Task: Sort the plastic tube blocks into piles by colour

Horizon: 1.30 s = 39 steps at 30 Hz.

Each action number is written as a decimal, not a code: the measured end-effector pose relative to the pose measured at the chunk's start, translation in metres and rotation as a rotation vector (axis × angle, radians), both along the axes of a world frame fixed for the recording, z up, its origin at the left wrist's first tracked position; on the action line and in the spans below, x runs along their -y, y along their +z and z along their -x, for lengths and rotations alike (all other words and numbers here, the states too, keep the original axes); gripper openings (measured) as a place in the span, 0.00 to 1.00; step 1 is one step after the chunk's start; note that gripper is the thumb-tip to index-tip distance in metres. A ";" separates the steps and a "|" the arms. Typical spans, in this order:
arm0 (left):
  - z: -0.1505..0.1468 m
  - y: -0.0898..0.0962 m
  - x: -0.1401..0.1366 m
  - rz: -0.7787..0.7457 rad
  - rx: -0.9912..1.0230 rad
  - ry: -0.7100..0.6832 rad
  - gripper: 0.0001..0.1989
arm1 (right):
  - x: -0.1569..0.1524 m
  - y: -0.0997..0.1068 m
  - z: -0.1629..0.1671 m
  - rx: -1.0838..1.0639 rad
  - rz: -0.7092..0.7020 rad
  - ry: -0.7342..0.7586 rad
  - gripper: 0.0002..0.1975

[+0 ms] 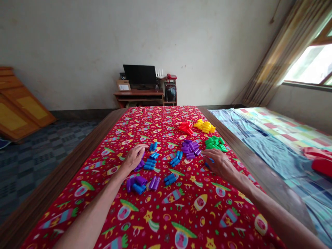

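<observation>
My left hand [135, 155] reaches over purple plastic tubes [139, 166] at the left, its fingers bent loosely and apart; part of these tubes is hidden under it. My right hand [219, 162] is closed around short blue tubes [209, 162] that show between its thumb and fingers. Between the hands lie small groups of blue tubes [176, 159] and a purple heap [191, 149]. Nearer to me are a mixed purple and blue group [137, 184], a purple pair [154, 183] and more blue tubes [170, 179].
A green heap [215, 143] sits just beyond my right hand, with red [186, 128] and yellow [204, 126] heaps farther back. A red patterned cloth [155, 218] covers the wooden table [103, 124]. A bed [280, 138] stands at the right, a desk with monitor [140, 75] behind.
</observation>
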<state>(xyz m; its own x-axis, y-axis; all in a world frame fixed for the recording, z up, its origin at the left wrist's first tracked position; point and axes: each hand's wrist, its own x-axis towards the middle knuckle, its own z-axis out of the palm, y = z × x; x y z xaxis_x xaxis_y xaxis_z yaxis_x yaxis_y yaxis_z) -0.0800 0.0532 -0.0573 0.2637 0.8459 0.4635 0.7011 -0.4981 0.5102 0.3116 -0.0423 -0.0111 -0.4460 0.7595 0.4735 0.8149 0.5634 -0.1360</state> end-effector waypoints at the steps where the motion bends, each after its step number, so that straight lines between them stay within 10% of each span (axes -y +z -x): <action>1: 0.000 0.000 0.000 0.000 -0.003 -0.001 0.21 | -0.001 0.002 0.012 0.025 0.022 0.067 0.14; 11: -0.001 -0.001 0.001 -0.011 0.011 -0.003 0.21 | -0.029 0.001 0.111 0.431 0.053 0.466 0.12; 28: -0.001 -0.002 -0.001 -0.018 0.001 -0.002 0.21 | 0.023 -0.002 -0.014 0.313 0.133 0.196 0.12; 39: 0.000 -0.001 0.000 -0.036 -0.030 -0.011 0.22 | -0.016 0.018 0.064 0.362 -0.001 0.330 0.15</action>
